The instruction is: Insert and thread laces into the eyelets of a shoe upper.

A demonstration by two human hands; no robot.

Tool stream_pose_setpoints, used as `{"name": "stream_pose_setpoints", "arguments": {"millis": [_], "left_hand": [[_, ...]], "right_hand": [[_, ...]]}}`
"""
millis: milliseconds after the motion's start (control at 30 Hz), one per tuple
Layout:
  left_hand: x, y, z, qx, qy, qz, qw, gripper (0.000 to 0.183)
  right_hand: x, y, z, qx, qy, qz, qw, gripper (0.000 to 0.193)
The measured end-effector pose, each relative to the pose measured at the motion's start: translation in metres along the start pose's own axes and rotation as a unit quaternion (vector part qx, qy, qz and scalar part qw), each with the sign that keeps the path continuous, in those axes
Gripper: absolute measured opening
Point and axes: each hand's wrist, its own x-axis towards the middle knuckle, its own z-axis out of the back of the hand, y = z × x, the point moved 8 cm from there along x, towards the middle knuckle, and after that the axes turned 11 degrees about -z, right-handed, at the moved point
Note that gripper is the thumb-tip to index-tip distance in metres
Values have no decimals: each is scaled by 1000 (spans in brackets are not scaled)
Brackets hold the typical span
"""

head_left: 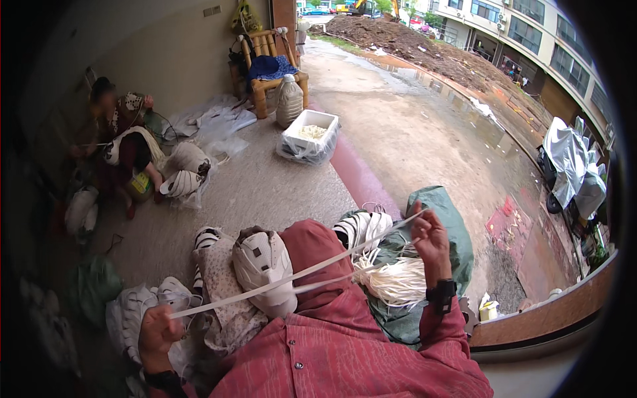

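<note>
White lace (332, 259) is stretched between both hands, slanting over the lap from low left to high right. Left hand (159, 335) has its end pinched, fingers curled in; right hand (430, 242) grips the other end at the fingertips, raised higher. A second strand runs from near the shoe up toward the right hand; can't tell where it ends.

White shoe (265, 265) sits on the lap under the lace, against the red cloth (315, 242) on the right knee. Lace crosses in front of it, hiding a strip. Floral cloth (229, 292) at the lap's left edge, shoe overlapping it.

Off the lap's right edge: lace bundle (398, 282) lying on a green sack (454, 229), with black-and-white shoes (365, 229) by the sack's far left corner. Right forearm, with a black watch (441, 292), blocks part of the sack. Off the left edge: bagged white shoes (133, 305), partly behind the left hand; dark green bag (96, 285) further out.

Floor: white box (315, 126) with pale strips inside, at the right edge beside the pink strip (358, 169). Large bottle (289, 103) just behind it, then a bamboo chair (261, 99) carrying blue cloth (269, 66). Co-worker (123, 132) seated near the wall at far left, more shoes (182, 182) alongside.
</note>
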Motion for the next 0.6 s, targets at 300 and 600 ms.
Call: {"name": "stream_pose_setpoints", "arguments": {"millis": [300,600], "left_hand": [[-45,0,118,-269,-214,-184,921,42],[-159,64,296,-287,-511,-252,770,16]], "right_hand": [[-38,108,149,42,-211,92,972,16],[-168,260,286,-141,-350,251,891,16]]}}
